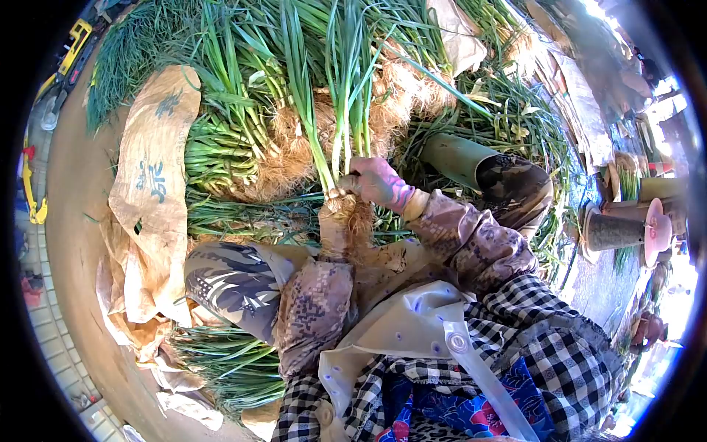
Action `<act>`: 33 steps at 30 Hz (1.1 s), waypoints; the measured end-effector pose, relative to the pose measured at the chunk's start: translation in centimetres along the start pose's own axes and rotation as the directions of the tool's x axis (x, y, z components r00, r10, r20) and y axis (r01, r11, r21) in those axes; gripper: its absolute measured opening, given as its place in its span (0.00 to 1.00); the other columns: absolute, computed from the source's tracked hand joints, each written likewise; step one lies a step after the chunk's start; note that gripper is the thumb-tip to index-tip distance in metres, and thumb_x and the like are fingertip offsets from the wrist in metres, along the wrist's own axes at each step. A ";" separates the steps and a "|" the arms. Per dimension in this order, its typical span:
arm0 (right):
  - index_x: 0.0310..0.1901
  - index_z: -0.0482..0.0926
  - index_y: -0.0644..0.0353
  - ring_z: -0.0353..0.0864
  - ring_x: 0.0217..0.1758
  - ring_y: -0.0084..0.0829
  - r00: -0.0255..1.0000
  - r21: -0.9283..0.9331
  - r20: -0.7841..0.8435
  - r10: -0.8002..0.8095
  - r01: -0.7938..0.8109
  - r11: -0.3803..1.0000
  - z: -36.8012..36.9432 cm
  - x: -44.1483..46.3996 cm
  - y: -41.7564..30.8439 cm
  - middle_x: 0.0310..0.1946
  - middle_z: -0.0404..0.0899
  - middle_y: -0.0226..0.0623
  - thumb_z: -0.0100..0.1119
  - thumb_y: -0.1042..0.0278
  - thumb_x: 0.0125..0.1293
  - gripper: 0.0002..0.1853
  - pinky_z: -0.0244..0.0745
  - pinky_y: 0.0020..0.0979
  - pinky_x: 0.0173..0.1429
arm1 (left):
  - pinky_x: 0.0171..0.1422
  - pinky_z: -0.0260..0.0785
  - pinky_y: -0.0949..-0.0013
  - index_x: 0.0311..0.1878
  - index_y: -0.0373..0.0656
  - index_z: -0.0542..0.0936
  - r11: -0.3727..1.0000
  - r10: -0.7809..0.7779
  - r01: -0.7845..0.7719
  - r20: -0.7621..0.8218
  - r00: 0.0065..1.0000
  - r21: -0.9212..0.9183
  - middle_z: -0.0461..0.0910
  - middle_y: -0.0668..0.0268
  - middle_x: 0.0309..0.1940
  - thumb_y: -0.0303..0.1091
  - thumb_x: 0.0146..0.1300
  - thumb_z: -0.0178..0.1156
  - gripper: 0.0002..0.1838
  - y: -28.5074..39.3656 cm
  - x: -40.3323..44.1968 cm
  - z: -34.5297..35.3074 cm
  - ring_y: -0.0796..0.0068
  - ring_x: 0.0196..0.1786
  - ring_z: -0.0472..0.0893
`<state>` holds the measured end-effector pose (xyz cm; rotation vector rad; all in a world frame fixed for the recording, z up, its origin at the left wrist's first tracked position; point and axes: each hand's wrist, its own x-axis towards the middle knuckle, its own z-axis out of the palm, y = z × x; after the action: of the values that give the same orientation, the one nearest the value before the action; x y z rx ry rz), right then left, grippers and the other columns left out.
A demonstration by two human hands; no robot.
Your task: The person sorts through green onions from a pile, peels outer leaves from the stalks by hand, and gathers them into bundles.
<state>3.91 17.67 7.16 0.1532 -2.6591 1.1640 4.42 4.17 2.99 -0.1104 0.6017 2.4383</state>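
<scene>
A bunch of green-leaved stalks (340,140) with pale stems stands upright in front of me, its brown stringy roots hanging at the lower end. My right hand (381,184), in a pinkish glove, is closed round the pale stems from the right. Just below and to the left is my left hand (335,217), at the root end of the same bunch; its fingers are partly hidden by roots and by the bunch. Behind the hands lies a large heap of similar plants (243,140) with tangled roots (398,88).
A tan sack with printed marks (156,177) lies at the left. More green plants (228,361) lie at the lower left. Loose leaves (515,110) cover the ground at the right. A dark bucket-like object (615,232) stands at the far right, and a yellow object (74,44) is at the upper left.
</scene>
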 end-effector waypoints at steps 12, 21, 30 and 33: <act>0.30 0.74 0.58 0.60 0.13 0.14 0.955 0.926 0.058 0.291 -0.161 0.341 -8.8 -1.2 -3.8 0.16 0.67 0.24 0.59 0.61 0.58 0.09 0.51 0.17 0.14 | 0.44 0.71 0.68 0.50 0.42 0.67 0.972 0.024 -0.026 0.014 1.000 0.233 0.73 0.63 0.40 0.42 0.64 0.49 0.17 2.4 -0.5 0.0 0.70 0.39 0.76; 0.48 0.75 0.57 0.77 0.33 0.36 0.994 -0.407 0.112 0.008 0.038 0.913 -8.5 -2.9 4.3 0.32 0.77 0.41 0.60 0.69 0.52 0.18 0.73 0.27 0.39 | 0.45 0.71 0.73 0.55 0.38 0.67 0.985 -0.148 0.146 0.016 0.989 0.093 0.74 0.62 0.44 0.34 0.63 0.53 0.19 2.9 -0.7 -0.3 0.73 0.41 0.76; 0.53 0.69 0.61 0.77 0.45 0.28 0.729 0.813 0.456 0.511 -0.575 0.095 -1.4 -0.9 5.6 0.45 0.76 0.35 0.57 0.60 0.61 0.22 0.74 0.33 0.48 | 0.44 0.71 0.74 0.55 0.36 0.67 0.882 -0.066 0.054 0.011 0.998 0.469 0.74 0.63 0.43 0.32 0.62 0.54 0.19 2.8 -1.4 -0.6 0.75 0.41 0.75; 0.52 0.69 0.61 0.77 0.44 0.28 0.750 0.873 0.478 0.456 -0.465 -0.151 0.0 -0.6 6.5 0.45 0.76 0.34 0.57 0.60 0.60 0.21 0.75 0.34 0.47 | 0.44 0.71 0.74 0.54 0.35 0.67 0.837 -0.056 0.036 0.020 0.998 0.547 0.74 0.63 0.43 0.32 0.62 0.54 0.19 2.9 -1.4 -0.5 0.76 0.40 0.75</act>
<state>3.28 22.14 2.37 -0.6962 -1.1566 3.0619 3.76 1.10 3.98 0.1531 1.2387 2.1207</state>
